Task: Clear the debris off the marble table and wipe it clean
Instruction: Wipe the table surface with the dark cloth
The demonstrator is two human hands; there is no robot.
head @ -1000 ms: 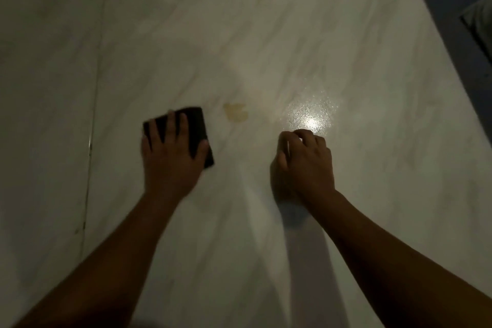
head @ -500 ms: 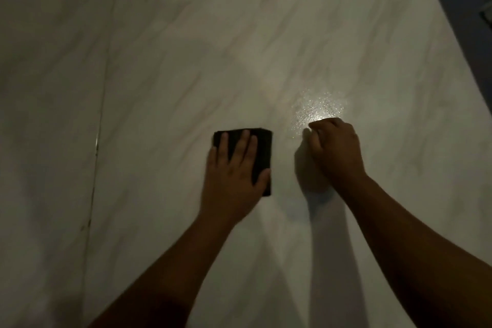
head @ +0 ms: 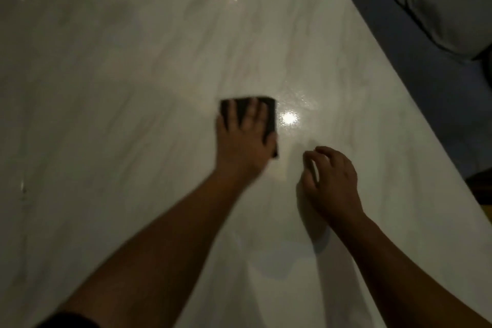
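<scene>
The dark folded cloth [head: 270, 117] lies flat on the marble bench [head: 133, 82], right of the middle and just beside a bright wet glare [head: 289, 118]. The left hand [head: 243, 141] presses on it with fingers spread and straight, palm down, not curled round it. The right hand [head: 331, 181] rests on the bench near the cloth but apart from it, fingers loosely curled with nothing seen in them.

A second ago the cloth sat left of a yellowish smear. Half a second ago it had slid over that spot, and now it is further right, at the edge of the glare. No smear shows on the marble now, though the frame is dim and blurred by motion, so it may be only faded or hidden under the hand. This reads as the wiping stroke doing its work on the one visible mark. No loose debris shows, and the rest of the surface probably remains to be covered.

Beyond the bench's right edge lie a dark floor [head: 415, 66] and a pale cushion [head: 452, 5].
</scene>
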